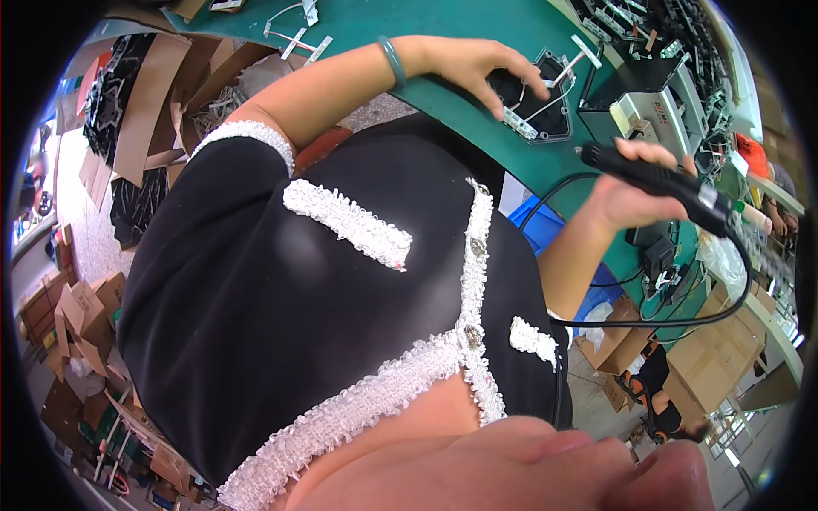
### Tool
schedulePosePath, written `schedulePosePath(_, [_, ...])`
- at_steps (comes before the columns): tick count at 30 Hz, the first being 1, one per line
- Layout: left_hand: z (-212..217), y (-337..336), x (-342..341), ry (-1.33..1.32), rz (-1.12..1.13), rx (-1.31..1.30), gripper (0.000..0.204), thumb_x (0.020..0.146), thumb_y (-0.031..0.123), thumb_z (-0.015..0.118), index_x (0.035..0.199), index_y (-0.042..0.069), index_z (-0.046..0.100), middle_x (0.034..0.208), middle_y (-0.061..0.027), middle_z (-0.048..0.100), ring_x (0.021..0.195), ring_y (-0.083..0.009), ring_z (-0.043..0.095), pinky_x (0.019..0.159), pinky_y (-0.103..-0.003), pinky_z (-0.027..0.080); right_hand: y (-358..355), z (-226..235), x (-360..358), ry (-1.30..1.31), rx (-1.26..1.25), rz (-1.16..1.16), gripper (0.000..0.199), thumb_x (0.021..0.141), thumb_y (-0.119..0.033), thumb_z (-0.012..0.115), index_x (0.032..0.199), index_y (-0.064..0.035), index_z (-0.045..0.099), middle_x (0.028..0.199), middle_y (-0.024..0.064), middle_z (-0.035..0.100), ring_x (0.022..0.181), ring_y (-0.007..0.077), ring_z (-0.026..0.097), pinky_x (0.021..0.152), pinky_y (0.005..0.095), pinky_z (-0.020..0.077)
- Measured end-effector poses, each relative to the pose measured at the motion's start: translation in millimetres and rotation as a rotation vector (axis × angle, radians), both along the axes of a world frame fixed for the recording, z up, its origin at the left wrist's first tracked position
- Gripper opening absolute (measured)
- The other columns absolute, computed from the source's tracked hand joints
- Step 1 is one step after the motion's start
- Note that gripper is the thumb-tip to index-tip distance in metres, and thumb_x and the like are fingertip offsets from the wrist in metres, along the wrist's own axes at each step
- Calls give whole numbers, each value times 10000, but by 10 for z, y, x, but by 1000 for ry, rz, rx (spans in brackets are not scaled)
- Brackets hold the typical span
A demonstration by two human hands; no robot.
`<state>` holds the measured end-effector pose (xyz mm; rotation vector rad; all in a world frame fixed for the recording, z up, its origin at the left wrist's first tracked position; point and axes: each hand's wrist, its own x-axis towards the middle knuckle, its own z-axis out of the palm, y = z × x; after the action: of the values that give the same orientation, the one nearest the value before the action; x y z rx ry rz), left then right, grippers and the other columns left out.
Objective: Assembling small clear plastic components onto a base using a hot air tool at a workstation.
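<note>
My left hand (481, 72), with a bangle on its wrist, reaches over a black shallow housing (558, 123) on the green table. Its fingers are spread, with the tips close to white strip pieces and a thin wire on the housing. One short strip (520, 123) lies at the housing's near edge; another strip (584, 53) crosses its far corner. Whether the fingertips press on these parts I cannot tell. My right hand (639, 192) is wrapped round a black electric screwdriver (652, 179), raised beside the table, its tip pointing left toward the housing. A black cable (707, 319) trails from it.
A box-shaped machine (652, 102) stands right of the housing. More strip pieces (307, 44) lie at the table's (375, 19) far left. A black adapter (659, 255) with cables sits at right, near a blue bin (543, 228). Cardboard boxes (711, 341) stand around.
</note>
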<state>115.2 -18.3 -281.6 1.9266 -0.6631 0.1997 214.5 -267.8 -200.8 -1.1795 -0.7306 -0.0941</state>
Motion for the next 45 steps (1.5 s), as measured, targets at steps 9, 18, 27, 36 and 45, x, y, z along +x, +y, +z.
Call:
schedulePosePath(9, [96,-310,217,168,665,514,322,802,455,692,824,135,665,822,-43,651,873,-250,623,751,-375,483,-974,52,0,-97,-1063,-711,668,874,-578,606,1129,40,621,843,139,675,738,207,645,680,339,514])
schedulePosePath(18, [240,-499,99,159,645,242,219,785,263,709,838,72,617,757,-74,655,736,-301,636,678,-387,507,-226,96,-478,-155,-810,-27,159,883,-107,680,982,16,702,823,44,664,700,93,617,641,221,496])
schedulePosePath(27, [175,-617,-119,197,763,-250,206,794,133,753,784,27,577,664,-54,628,588,-128,602,547,-277,480,378,-83,-186,-45,-810,-16,218,898,-184,681,1002,4,712,801,35,684,675,81,631,624,213,507])
schedulePosePath(36, [122,-636,-210,229,659,-560,228,812,107,763,779,18,556,684,-35,617,616,-63,573,533,-225,458,390,-132,-140,-227,-1125,-40,180,846,-175,722,926,-15,704,712,56,685,613,87,621,579,235,484])
schedulePosePath(45, [152,-570,-204,76,674,-150,197,778,83,761,766,53,566,714,-22,589,626,-131,570,572,-277,465,444,-264,44,-400,-806,58,299,813,9,691,1107,-37,672,1012,105,706,906,159,690,791,280,537])
